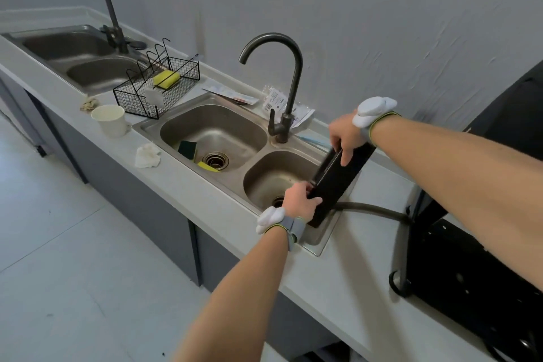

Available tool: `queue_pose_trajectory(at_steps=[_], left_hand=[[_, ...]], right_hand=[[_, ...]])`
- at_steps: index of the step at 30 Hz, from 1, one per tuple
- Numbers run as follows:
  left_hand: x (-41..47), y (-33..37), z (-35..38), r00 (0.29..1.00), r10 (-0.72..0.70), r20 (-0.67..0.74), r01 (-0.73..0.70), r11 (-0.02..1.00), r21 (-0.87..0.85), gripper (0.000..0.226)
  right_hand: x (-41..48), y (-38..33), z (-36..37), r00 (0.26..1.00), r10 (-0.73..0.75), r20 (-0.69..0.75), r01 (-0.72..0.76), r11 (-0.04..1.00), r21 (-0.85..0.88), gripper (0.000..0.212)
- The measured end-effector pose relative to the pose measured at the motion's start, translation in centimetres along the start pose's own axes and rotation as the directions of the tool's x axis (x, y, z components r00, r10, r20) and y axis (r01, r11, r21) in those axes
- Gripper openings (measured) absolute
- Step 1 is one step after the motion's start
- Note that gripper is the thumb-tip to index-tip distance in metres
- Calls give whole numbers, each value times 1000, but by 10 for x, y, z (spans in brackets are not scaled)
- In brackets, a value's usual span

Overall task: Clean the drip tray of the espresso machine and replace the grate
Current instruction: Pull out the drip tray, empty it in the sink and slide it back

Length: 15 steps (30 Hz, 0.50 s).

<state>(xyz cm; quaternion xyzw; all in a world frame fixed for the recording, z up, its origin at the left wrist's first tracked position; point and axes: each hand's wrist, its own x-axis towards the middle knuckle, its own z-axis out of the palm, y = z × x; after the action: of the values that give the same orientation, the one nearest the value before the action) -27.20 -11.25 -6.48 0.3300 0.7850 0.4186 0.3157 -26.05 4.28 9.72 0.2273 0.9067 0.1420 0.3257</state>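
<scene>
A long black drip tray [338,182] is held tilted on its side over the right basin of the near steel sink [264,182]. My left hand [301,200] grips its near end and my right hand [345,137] grips its far end from above. The black espresso machine [470,282] stands on the counter at the right, its front bay bare. A dark hose [373,210] runs from the machine into the sink under the tray. I see no grate. A green and yellow sponge [194,153] lies in the left basin by the drain.
A dark gooseneck tap [282,82] rises behind the sink. A black wire basket [158,91] holds a yellow sponge. A white cup [110,120] and crumpled tissue [147,156] sit on the counter. A second sink [73,59] is far left.
</scene>
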Motion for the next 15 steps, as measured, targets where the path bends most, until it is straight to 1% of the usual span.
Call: queue_pose_trajectory(at_steps=[1,2,4,6,8,10,13,15], left_hand=[[-3,-2,-1,1000,6,24,-6,999,32,43],[-6,-3,-4,999,16,29,-17,999,50,43],[-9,0,-18,997,74,23,-76,989,128,40],[-11,6,-40,989,129,67,-143,951,274,40],[-12,19,-66,981,146,125,-185,892,412,41],[-17,36,-84,973,159,164,-222,829,513,40],[-36,66,-83,955,181,234,-292,711,640,41],[-54,86,-71,940,186,287,-339,629,700,41]], right_hand=[[-4,0,4,1000,4,12,-5,1000,29,48],[-9,1,10,1000,2,-12,-2,999,51,48],[-21,3,25,994,7,-109,3,995,99,49],[-37,5,46,982,33,-188,4,982,190,52],[-54,5,64,979,57,-196,7,950,313,55],[-73,2,75,984,66,-168,5,920,392,57],[-111,0,92,985,84,-151,-13,908,420,57],[-140,1,107,979,127,-157,-44,892,449,56]])
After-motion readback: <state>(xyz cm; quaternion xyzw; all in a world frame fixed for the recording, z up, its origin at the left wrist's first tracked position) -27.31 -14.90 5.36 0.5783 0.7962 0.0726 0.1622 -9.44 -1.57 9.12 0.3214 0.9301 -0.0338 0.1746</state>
